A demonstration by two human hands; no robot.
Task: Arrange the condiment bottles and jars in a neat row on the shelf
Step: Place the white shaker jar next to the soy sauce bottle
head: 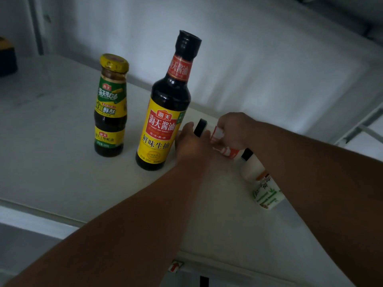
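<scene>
On the white shelf (51,131) a small oyster sauce bottle (109,112) with a yellow cap stands upright at the left. A tall dark soy sauce bottle (163,121) with a yellow label stands right of it. Just right of that, both hands hold a white bottle with a black cap and red label (217,133), tilted with its cap toward the soy sauce. My left hand (190,143) grips near its neck and my right hand (234,129) wraps its body. A second white bottle with a green label (265,189) lies on its side, partly hidden under my right forearm.
A white wall rises right behind the bottles. A dark box with a yellow top (6,59) sits at the far left. The shelf's front edge (41,208) runs across below, with a red arrow sticker (175,266) lower down. A metal frame (360,129) shows at the right.
</scene>
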